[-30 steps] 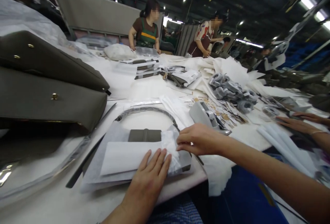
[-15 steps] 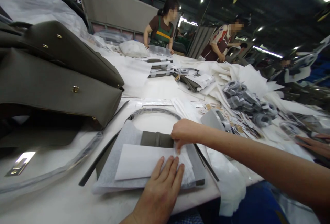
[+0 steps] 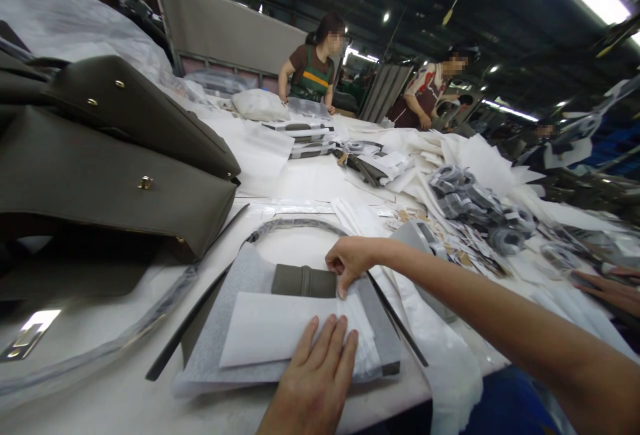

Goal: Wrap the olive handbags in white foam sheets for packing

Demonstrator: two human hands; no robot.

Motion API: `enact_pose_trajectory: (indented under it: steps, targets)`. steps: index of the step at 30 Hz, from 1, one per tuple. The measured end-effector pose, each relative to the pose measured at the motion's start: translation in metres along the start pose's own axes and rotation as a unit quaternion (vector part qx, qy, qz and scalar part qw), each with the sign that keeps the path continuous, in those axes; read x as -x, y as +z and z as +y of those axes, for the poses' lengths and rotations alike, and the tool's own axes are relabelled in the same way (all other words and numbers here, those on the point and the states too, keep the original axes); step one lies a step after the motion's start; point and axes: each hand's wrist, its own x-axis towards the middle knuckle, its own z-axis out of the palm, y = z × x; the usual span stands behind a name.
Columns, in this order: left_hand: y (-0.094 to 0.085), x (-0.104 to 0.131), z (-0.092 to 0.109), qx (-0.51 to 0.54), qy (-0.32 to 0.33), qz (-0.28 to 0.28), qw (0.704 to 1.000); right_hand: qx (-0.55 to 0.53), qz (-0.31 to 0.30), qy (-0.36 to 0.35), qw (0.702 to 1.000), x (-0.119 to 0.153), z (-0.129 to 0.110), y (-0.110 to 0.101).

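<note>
A flat olive bag lies on the table, mostly covered by translucent tissue [image 3: 215,348], its wrapped handle [image 3: 295,223] arching at the far side. On the tissue rest a folded white sheet [image 3: 265,328] and a small olive leather piece with a raised band [image 3: 305,281]. My left hand [image 3: 320,368] lies flat with fingers stretched over the white sheet's right part. My right hand [image 3: 347,263] is at the right end of the leather piece, fingers curled and thumb pointing down onto the white material; what it pinches, if anything, is hidden.
Large olive bags [image 3: 115,161] stand at left, near a metal plate [image 3: 31,335]. A grey device [image 3: 417,238], wrapped coils [image 3: 465,201] and white sheets lie at right. Two people stand across the table; another person's hand [image 3: 610,288] shows at far right.
The view has tilted slightly upward, so the table items sit lower. My right hand's fingers have opened a little from a tighter curl, and my left hand stays flat on the sheet.
</note>
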Motion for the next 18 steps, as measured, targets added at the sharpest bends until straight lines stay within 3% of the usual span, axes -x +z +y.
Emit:
enact_pose_trajectory:
  steps: [7, 12, 15, 18]
  targets:
    - [0.004, 0.001, 0.001, -0.009, 0.007, 0.003, 1.0, -0.124, -0.047, 0.002, 0.991, -0.013, 0.018, 0.004]
    - [0.024, 0.004, 0.011, 0.011, -0.045, 0.073, 0.996, -0.133, -0.036, -0.011, 0.99, -0.018, 0.026, 0.006]
    - [0.031, 0.006, 0.015, 0.01, -0.045, 0.071, 0.996, -0.131, 0.007, -0.015, 0.991, -0.019, 0.033, 0.006]
    - [0.029, 0.006, 0.014, 0.0, -0.045, 0.073, 0.996, -0.116, 0.117, -0.004, 0.986, -0.015, 0.038, 0.003]
